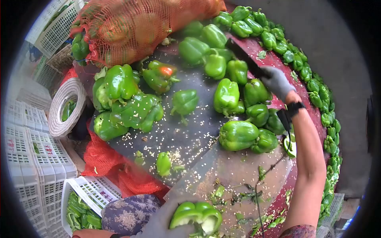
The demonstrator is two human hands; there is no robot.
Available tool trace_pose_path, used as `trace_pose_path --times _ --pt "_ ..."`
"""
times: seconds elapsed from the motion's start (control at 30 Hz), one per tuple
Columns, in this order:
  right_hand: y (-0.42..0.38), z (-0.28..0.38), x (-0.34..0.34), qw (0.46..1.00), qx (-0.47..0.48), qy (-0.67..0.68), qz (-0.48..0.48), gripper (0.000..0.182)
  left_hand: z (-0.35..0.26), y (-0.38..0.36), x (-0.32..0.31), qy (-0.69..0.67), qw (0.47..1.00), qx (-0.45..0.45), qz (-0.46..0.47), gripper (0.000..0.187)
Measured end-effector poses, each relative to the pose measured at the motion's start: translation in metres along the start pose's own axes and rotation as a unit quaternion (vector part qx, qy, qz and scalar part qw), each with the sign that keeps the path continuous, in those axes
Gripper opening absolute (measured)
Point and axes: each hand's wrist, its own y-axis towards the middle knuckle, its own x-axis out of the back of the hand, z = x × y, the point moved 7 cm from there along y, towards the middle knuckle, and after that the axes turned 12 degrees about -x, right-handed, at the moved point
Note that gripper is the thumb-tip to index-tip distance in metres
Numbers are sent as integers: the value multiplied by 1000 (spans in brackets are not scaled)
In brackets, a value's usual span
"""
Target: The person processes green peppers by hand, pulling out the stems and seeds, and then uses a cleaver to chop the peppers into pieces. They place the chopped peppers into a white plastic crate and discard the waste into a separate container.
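Note:
My right hand [276,82], in a grey glove, grips a dark-bladed knife [243,56] that reaches up and left beside a pile of whole green bell peppers [227,95]. Low in the view, my gloved left hand [156,222] holds a cut-open green bell pepper [191,214], its pale inside showing; most of the fingers are hidden behind it. On the dark board [198,131], seeds lie scattered around a lone green pepper [185,101]. More peppers [131,109] form a cluster at the left, near one with a red patch [159,75].
An orange-red mesh sack [123,31] of peppers lies at the back. White plastic crates [37,154] stand at left, and a crate [93,190] below holds cut green pieces. A coiled white ring [66,107] is beside the board. Peppers [311,85] line the right edge.

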Motion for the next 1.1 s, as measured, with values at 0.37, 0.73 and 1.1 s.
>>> trace_pose_path --times 0.37,0.73,1.1 --pt "-198 28 43 982 78 -174 -1 34 38 2 -19 -106 992 13 -61 58" --pt "-321 -5 111 962 -60 -130 -232 29 65 -7 -56 -91 992 -19 -81 48" --pt "-289 -14 52 959 -111 -226 -126 28 89 -27 -67 -3 995 -65 -71 46"
